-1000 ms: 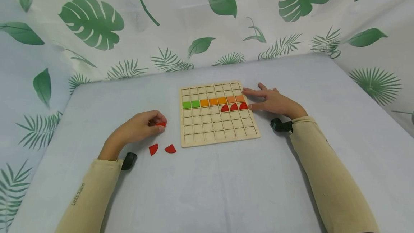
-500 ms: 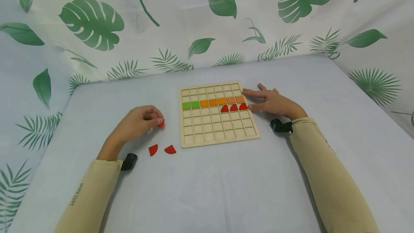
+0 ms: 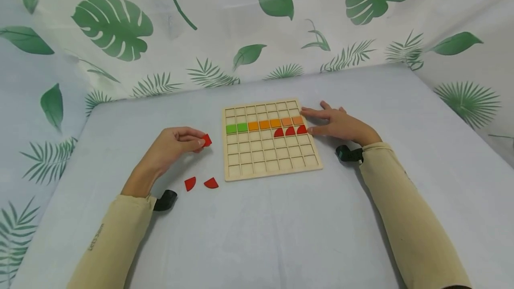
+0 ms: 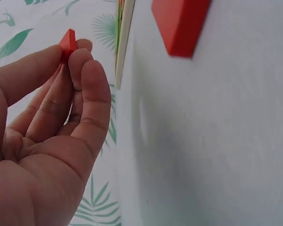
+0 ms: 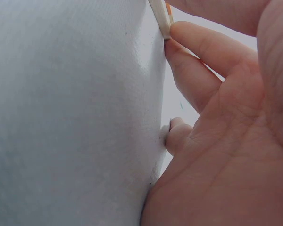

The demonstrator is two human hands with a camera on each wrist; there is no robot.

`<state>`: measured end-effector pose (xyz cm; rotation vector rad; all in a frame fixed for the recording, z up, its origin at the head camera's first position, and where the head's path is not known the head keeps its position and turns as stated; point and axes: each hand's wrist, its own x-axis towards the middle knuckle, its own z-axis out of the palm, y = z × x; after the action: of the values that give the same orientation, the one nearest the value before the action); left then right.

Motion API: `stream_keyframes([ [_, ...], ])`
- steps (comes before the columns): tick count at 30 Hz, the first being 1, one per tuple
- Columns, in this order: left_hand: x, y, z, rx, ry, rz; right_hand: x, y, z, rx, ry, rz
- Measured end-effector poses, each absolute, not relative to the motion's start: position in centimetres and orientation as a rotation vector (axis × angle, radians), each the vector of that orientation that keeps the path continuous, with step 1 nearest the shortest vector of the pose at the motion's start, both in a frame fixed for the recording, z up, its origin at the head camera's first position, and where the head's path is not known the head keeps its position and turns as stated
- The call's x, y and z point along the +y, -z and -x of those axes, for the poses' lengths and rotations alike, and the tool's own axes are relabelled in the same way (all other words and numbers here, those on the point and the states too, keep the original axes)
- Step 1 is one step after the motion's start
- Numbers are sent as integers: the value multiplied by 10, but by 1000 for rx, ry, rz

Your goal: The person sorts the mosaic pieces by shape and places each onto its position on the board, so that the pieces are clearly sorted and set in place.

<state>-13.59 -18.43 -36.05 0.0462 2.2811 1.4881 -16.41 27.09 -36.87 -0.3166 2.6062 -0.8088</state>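
Observation:
My left hand (image 3: 174, 146) pinches a red quarter-circle tile (image 3: 206, 140) between thumb and fingers, held above the table left of the board. The left wrist view shows that red tile (image 4: 68, 44) edge-on at the fingertips. A wooden grid board (image 3: 263, 164) lies flat, with one row of green, orange and light orange square tiles. Below that row's right end sit 3 red quarter-circle tiles (image 3: 290, 131). My right hand (image 3: 341, 125) rests at the board's right edge with fingers spread. In the right wrist view, fingertips (image 5: 184, 30) touch the board's corner.
Two loose red quarter-circle tiles, a left one (image 3: 190, 183) and a right one (image 3: 211, 183), lie on the table just below the left hand. A pale cloth (image 3: 257, 235) covers the table. Behind it hangs a leaf-printed curtain (image 3: 180, 48).
My left hand has lifted the red tile from near the table and carried it up and slightly right, turning it in the fingers. The right hand and board stay put.

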Motion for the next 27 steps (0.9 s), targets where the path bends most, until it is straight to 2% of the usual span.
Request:
stream_keyframes([
  [14, -171, 347, 138, 2282, -1565, -129, 272, 367, 164, 2598, 821, 287],
  [27, -155, 334, 144, 2223, -1832, -270, 272, 367, 163, 2595, 831, 298],
])
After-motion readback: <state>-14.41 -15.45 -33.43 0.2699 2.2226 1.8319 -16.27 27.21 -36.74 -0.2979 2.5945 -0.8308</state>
